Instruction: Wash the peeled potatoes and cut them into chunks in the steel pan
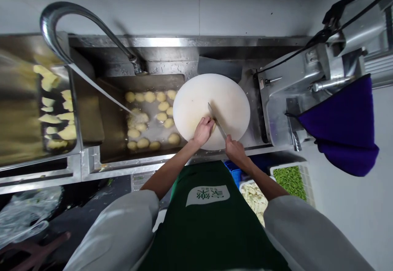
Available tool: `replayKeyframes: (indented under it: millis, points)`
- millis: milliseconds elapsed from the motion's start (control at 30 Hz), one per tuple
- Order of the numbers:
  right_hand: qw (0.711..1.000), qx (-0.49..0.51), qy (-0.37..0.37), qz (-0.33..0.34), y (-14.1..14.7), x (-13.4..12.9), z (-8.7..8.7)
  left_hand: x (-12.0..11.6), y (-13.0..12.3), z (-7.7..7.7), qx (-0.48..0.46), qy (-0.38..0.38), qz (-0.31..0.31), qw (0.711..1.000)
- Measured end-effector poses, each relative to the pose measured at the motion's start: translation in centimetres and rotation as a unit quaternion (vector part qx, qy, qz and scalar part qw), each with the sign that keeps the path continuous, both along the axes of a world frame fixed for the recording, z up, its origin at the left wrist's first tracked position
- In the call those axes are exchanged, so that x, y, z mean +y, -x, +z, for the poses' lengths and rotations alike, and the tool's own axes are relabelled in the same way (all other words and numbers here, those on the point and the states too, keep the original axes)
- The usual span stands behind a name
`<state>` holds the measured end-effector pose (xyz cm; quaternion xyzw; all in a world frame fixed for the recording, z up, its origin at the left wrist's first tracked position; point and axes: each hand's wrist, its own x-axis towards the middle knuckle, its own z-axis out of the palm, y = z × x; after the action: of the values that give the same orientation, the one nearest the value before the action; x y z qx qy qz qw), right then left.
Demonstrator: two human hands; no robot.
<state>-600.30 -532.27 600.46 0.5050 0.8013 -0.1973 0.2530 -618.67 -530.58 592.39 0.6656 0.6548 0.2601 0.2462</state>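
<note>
A knife (218,124) is in my right hand (236,150), which is closed round its handle, the blade pointing up and left across the round white cutting board (190,95). My left hand (204,131) rests on the board with curled fingers. It presses on a pale yellow potato (214,127), mostly hidden by the fingers and lying right against the blade. Left of the board, several peeled potatoes (150,96) lie in water in the sink (113,140).
A curved tap (86,13) runs water into the sink. Further left stands a tray of cut potato pieces (69,132). A machine (285,78) with a purple cloth (340,119) is at the right. Below are containers of chopped greens (290,181) and pale slices (254,197).
</note>
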Motion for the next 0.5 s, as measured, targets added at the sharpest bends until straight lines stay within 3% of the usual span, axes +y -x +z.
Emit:
replayKeyframes:
  millis: [300, 500]
  points:
    - [1.000, -0.016, 0.006, 0.008, 0.6, 0.6, 0.6, -0.5, 0.0, -0.6, -0.033, -0.018, 0.013, 0.999]
    - [0.999, -0.039, 0.007, 0.018, 1.0, 0.9, 0.6, -0.6, -0.2, -1.8, -0.016, -0.096, 0.014, 0.995]
